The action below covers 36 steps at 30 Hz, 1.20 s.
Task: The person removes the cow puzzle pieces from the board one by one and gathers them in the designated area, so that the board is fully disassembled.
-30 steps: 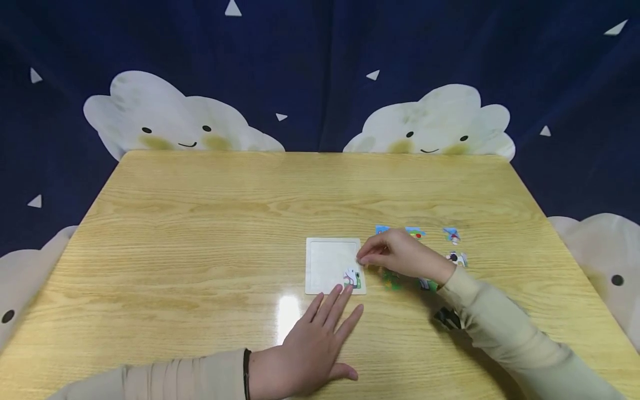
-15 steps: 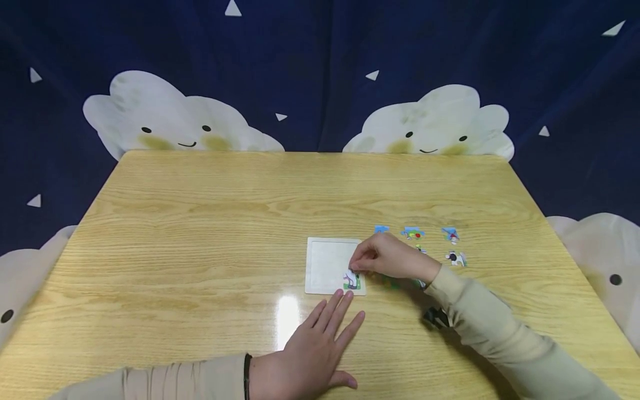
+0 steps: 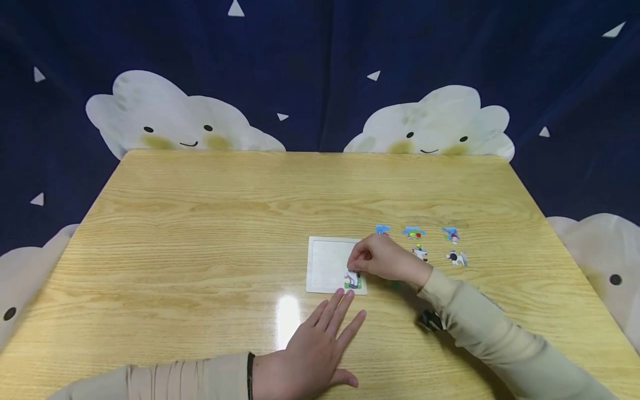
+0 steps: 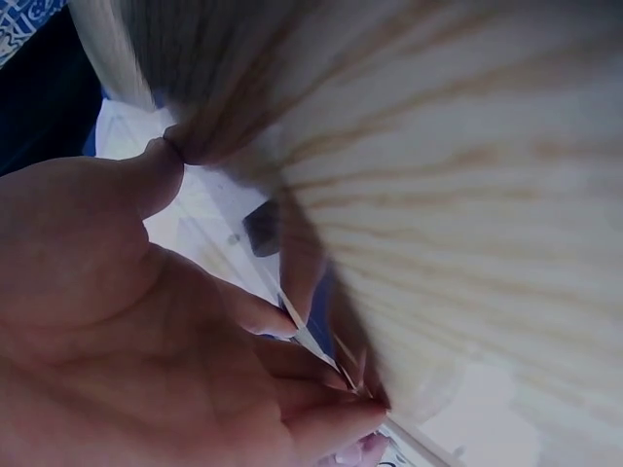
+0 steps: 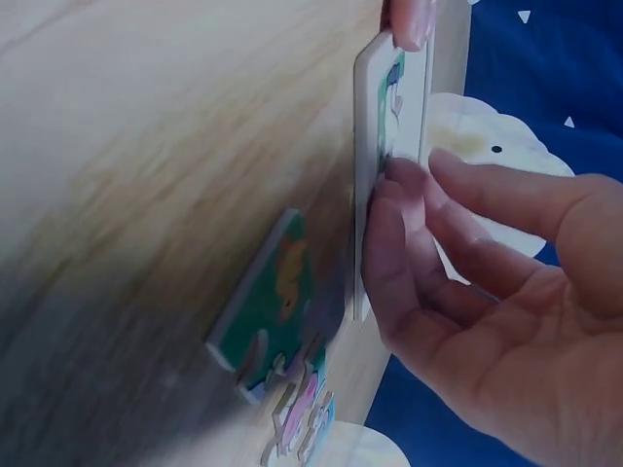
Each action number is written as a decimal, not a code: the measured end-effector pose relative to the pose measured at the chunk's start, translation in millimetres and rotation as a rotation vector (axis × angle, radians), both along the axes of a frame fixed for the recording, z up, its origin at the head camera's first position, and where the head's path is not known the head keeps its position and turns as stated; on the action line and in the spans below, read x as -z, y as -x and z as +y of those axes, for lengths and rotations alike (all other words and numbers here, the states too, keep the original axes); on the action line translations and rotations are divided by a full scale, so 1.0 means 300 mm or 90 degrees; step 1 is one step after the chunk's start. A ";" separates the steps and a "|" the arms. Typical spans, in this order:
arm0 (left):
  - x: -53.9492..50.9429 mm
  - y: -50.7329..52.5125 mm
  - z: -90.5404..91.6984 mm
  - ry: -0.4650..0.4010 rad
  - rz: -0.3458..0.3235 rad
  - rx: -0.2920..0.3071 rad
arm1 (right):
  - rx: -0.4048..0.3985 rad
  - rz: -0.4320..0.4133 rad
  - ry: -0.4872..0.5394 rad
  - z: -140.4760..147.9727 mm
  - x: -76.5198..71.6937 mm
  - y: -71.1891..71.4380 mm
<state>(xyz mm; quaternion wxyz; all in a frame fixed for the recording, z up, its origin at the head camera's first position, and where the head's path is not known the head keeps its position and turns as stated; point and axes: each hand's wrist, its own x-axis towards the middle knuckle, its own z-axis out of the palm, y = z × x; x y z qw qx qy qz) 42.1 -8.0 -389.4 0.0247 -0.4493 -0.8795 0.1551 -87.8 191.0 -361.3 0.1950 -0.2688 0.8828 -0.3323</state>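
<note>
A square white puzzle board point(image 3: 325, 266) with a raised rim lies on the table. In its near right corner sits a white-and-green jigsaw piece point(image 3: 352, 280), also seen edge-on in the right wrist view as a green piece point(image 5: 389, 107). My right hand point(image 3: 382, 258) has its curled fingertips at the far edge of this piece; the exact thumb contact is hard to tell. My left hand point(image 3: 315, 353) lies spread on the table, its fingertips touching the board's near rim. In the left wrist view the left hand point(image 4: 185, 331) shows its palm, fingers extended.
Loose jigsaw pieces lie to the right of the board, among them a blue piece point(image 3: 451, 234), a blue-and-red piece point(image 3: 414, 233) and a white piece point(image 3: 456, 258). A green piece with orange point(image 5: 273, 292) lies beside my right hand. A dark cloud-patterned curtain point(image 3: 310, 72) hangs behind.
My right hand has moved slightly left and nearer, from the board's right rim to the piece in the corner. That piece now sits straighter. My left hand has barely moved.
</note>
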 end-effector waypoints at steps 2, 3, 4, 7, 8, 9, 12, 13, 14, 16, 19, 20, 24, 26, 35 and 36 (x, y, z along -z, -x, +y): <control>0.001 0.001 0.001 -0.001 0.002 0.001 | -0.003 -0.012 -0.005 -0.001 -0.001 0.002; 0.002 0.002 0.002 0.000 0.002 0.001 | -0.004 -0.018 -0.007 -0.001 -0.003 0.002; 0.002 0.002 0.002 0.001 0.003 0.001 | -0.005 -0.021 -0.008 -0.001 -0.003 0.003; 0.002 0.004 0.004 0.006 0.004 0.001 | -0.003 -0.020 -0.015 -0.003 -0.004 0.002; 0.003 0.005 0.004 0.008 0.004 0.001 | -0.002 -0.017 -0.016 -0.003 -0.003 0.002; 0.003 0.005 0.005 0.010 0.004 0.001 | -0.001 -0.017 -0.016 -0.004 -0.003 0.001; 0.002 0.006 0.006 0.012 -0.001 0.000 | 0.006 -0.009 -0.021 -0.007 -0.003 0.002; 0.002 0.006 0.006 0.012 -0.005 0.000 | 0.011 -0.009 -0.023 -0.008 -0.003 0.001; 0.002 0.006 0.006 0.011 -0.008 0.000 | 0.013 -0.009 -0.025 -0.008 -0.003 0.002; 0.002 0.005 0.007 0.010 -0.013 -0.002 | 0.017 -0.015 -0.025 -0.009 -0.004 0.003; 0.001 0.004 0.007 0.012 -0.017 -0.004 | 0.018 -0.029 -0.023 -0.009 -0.008 0.004; 0.000 0.004 0.007 0.013 -0.020 -0.006 | 0.017 -0.030 -0.023 -0.010 -0.010 0.004; -0.002 0.005 0.007 0.016 -0.023 -0.006 | 0.018 -0.029 -0.025 -0.014 -0.015 0.004; -0.002 0.006 0.007 0.016 -0.024 -0.008 | 0.013 -0.027 -0.022 -0.016 -0.014 0.005; -0.001 0.001 0.007 0.013 -0.022 -0.016 | -0.020 -0.054 0.008 -0.018 -0.003 -0.009; 0.001 0.001 0.007 0.010 -0.021 -0.017 | -0.026 -0.056 0.011 -0.018 -0.002 -0.011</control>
